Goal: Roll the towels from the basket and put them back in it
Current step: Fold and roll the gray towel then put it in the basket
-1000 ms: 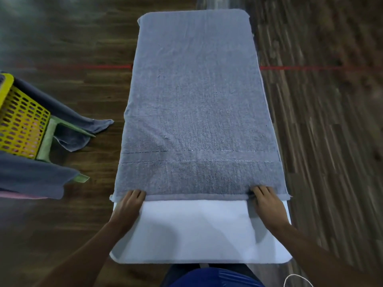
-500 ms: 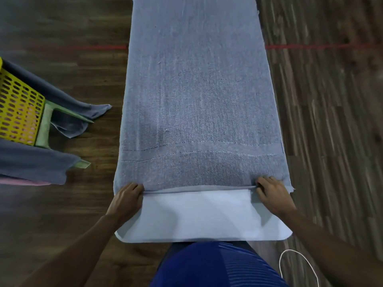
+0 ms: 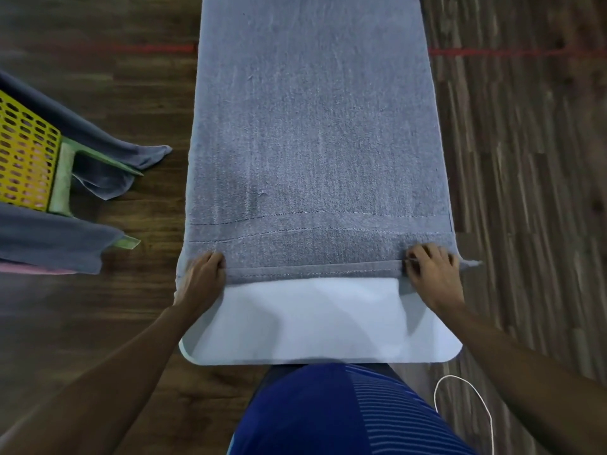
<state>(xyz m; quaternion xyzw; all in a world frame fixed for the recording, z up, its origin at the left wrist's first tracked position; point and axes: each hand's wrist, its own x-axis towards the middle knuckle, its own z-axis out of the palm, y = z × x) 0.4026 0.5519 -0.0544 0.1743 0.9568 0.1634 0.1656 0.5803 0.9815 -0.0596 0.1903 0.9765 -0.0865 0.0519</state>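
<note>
White table (image 3: 312, 323), dark wood floor (image 3: 525, 192) (red line (image 3: 492, 53) across it), white cord (image 3: 452, 376)

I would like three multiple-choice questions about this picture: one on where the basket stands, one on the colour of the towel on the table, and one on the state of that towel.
1. Where is the basket relative to the table?
A. On it
B. To its left
C. To its right

2. What colour is the towel spread on the table?
A. Pink
B. Yellow
C. Grey

3. In what state is this towel?
A. Lying flat, with its near hem held by both hands
B. Rolled up completely
C. Hanging from the basket

Answers:
1 B: the basket is at the left edge of the picture, apart from the table.
2 C: its whole surface is grey.
3 A: the left hand and the right hand grip the near hem at its corners, and the rest lies flat.
</note>
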